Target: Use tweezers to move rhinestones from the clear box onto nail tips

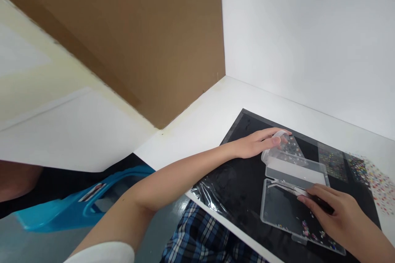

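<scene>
While the right hand [338, 213] pinched a pair of metal tweezers [286, 187] with a dark grip, tips over the open clear plastic box [293, 218], the left hand [254, 144] sat up top, fingers curled against a curved clear plastic piece [280, 134] by the far edge of the lid [293, 168]. Can't tell if it was actually gripping it, tbh. The box lay open on a black mat [243, 131], with tiny rhinestones [307, 230] scattered in its lower half. Sheets of little gems [333, 164] sat just past it, and colorful beads [381, 187] spilled across the white bench [262, 100].
</scene>
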